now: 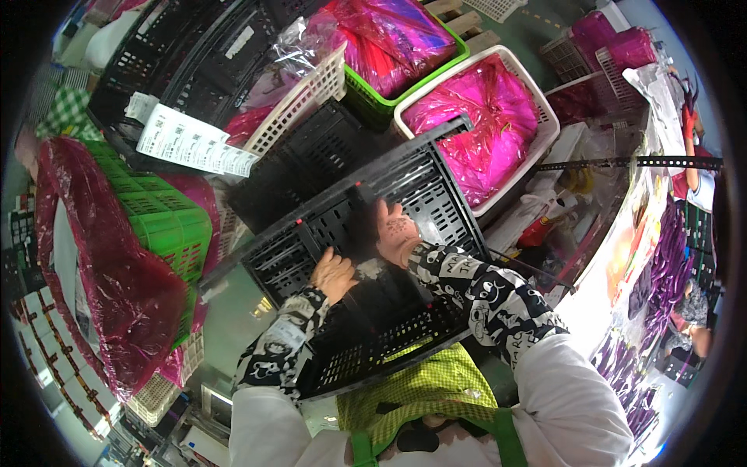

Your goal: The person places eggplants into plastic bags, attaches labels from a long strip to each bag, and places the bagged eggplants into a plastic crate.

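Observation:
A black plastic folding crate (436, 194) with slotted walls is tilted in front of my body, its inner panels partly folded. Both my hands reach inside it. My left hand (334, 278) has its fingers curled at the edge of an inner panel. Slightly higher and to the right, my right hand (398, 232) rests against the dark panel, fingers pointing up and a little apart. What lies under the palms is hidden. Patterned black-and-white sleeve covers show on both forearms.
Beyond the crate stand a white crate (554, 117) and a green crate (459, 48), both holding pink plastic-wrapped goods. Black crates (194, 62) with a printed label sheet (191, 140) are at upper left. A stacked green crate (167, 214) under red plastic film (101, 257) stands left.

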Demonstrator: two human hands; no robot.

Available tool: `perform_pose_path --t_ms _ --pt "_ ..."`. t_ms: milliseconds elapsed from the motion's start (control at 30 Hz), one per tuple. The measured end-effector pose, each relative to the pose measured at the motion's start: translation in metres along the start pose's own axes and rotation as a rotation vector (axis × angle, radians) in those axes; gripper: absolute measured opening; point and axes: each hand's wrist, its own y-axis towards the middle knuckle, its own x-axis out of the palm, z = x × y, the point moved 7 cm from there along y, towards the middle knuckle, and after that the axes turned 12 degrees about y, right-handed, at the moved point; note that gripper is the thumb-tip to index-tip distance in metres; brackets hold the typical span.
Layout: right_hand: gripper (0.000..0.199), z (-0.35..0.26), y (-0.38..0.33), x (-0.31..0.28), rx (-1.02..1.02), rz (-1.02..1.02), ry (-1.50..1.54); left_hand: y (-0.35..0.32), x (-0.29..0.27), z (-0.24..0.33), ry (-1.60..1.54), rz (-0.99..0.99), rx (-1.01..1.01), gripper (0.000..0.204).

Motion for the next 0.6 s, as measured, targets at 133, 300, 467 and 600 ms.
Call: perform_pose_path --t_ms 133,300,467,600 --pt "0.079 -0.002 0.01 0.011 0.055 0.074 0.032 -0.005 0.023 -0.007 0.05 -0.19 -0.115 0.039" --pt "0.067 0.014 0.014 0.001 0.128 0.357 0.162 -0.03 -0.086 -0.021 0.029 -0.121 -0.391 0.042" --pt "0.045 0.067 -0.005 -0.173 -0.117 0.179 0.362 -0.165 -0.125 -0.037 0.226 -0.19 -0.668 0.029" --pt "0.041 0.135 0.002 -0.215 -0.104 0.3 0.408 -0.159 -0.131 -0.04 0.316 -0.256 -0.58 0.004"
